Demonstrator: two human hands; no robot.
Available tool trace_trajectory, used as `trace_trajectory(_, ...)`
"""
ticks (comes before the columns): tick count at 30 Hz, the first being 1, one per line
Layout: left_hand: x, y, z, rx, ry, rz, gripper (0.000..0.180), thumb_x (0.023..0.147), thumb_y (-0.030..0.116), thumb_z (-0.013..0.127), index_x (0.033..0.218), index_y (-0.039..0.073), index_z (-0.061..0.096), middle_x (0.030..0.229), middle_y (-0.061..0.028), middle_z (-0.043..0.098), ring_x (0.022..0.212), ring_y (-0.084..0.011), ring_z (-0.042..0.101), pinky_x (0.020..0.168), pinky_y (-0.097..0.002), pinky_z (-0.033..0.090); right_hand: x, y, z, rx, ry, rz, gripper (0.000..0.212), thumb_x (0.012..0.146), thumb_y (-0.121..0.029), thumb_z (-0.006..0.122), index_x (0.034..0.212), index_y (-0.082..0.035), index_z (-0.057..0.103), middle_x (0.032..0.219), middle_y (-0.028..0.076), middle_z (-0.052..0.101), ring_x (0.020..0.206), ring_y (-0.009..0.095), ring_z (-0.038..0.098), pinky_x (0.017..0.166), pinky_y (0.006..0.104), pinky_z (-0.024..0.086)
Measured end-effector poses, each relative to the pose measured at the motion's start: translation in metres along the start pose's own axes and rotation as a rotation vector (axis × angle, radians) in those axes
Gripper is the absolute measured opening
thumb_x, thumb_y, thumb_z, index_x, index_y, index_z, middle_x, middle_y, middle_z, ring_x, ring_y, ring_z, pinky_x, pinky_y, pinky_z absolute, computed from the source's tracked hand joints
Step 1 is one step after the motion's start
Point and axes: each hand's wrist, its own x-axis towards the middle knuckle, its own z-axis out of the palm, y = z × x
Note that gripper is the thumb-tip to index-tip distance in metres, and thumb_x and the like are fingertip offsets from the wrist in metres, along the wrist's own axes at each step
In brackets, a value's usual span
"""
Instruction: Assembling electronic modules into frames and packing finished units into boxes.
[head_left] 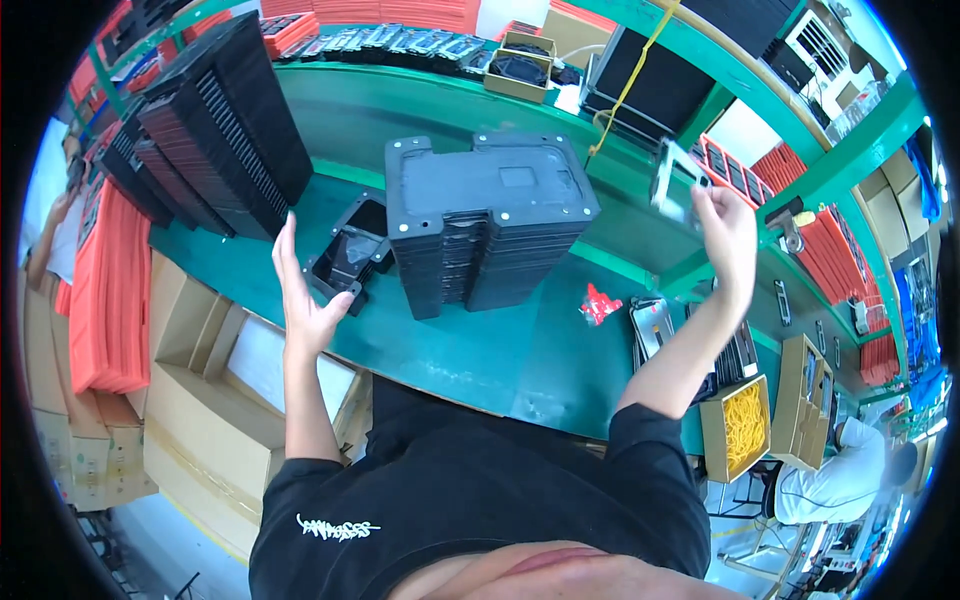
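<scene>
1. Place: factory workshop, of the assembly or packing kind, as the following fittings show.
2. Workbench [520, 370], green-topped, long; green metal frame [850, 150] with shelving at far and right sides.
3. Black trays [460, 190], in tall stacks, on the bench at centre and left.
4. Orange-red trays [110, 290], many, piled at left, far and right.
5. Small parts [400, 42], long row, far shelf.
6. Open carton [210, 430], large, near left; yellow bands [745, 425], boxed, right.
7. Other people, two: white-topped person [835, 475], right; partly visible person [60, 200], left edge.
</scene>
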Motion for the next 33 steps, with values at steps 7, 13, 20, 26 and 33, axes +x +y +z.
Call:
trace_trajectory(7,0.088,0.11,0.023,-0.318,-0.203,0.112,0.123,0.063,0.043,0.093,0.161,0.011,0.025,0.152,-0.0213,0.041,0.139,-0.035,0.045,0.115,-0.0468,0.038,-0.027,-0.146,0.083,-0.205,-0.14,-0.487,0.028,0.088,-0.027,0.072,0.085,0.001,0.07,0.077,0.011,0.07,0.067,0.022,0.067,0.067,0.0338,0.053)
trace_trajectory(13,0.096,0.124,0.026,-0.181,-0.228,0.144,0.11,0.065,0.042,0.093,0.155,0.011,0.038,0.142,-0.0208,0.047,0.13,-0.0358,0.052,0.108,-0.0458,0.045,-0.029,-0.158,0.107,-0.486,-0.272,-0.467,0.033,0.089,-0.03,0.071,0.083,0.002,0.072,0.078,0.019,0.068,0.073,0.033,0.066,0.07,0.0405,0.054)
trace_trajectory(20,0.103,0.128,0.011,0.039,-0.426,0.209,0.081,0.065,0.041,0.092,0.132,0.008,0.06,0.137,-0.0225,0.049,0.13,-0.0389,0.051,0.106,-0.0442,0.046,-0.049,-0.153,0.092,-0.458,-0.204,-0.768,0.034,0.092,-0.03,0.069,0.088,0.003,0.075,0.073,0.018,0.062,0.076,0.034,0.062,0.072,0.0442,0.05)
trace_trajectory(26,0.087,0.114,0.016,-0.241,-0.27,0.281,0.085,0.077,0.029,0.085,0.147,0.001,0.045,0.142,-0.0201,0.048,0.128,-0.0338,0.054,0.105,-0.0427,0.046,-0.061,-0.124,0.069,-0.184,-0.134,-0.832,0.026,0.092,-0.024,0.069,0.097,0.0,0.076,0.08,0.016,0.064,0.081,0.033,0.062,0.075,0.0438,0.049)
trace_trajectory(33,-0.069,0.018,0.021,-1.199,-0.326,-0.568,0.053,0.104,0.048,0.045,0.127,0.002,0.055,0.121,-0.0134,0.06,0.092,-0.0269,0.063,0.082,-0.0387,0.05,-0.159,0.089,0.03,-0.575,-0.05,0.025,0.031,0.086,-0.007,0.07,0.116,-0.003,0.07,0.103,0.017,0.071,0.101,0.039,0.066,0.092,0.046,0.05)
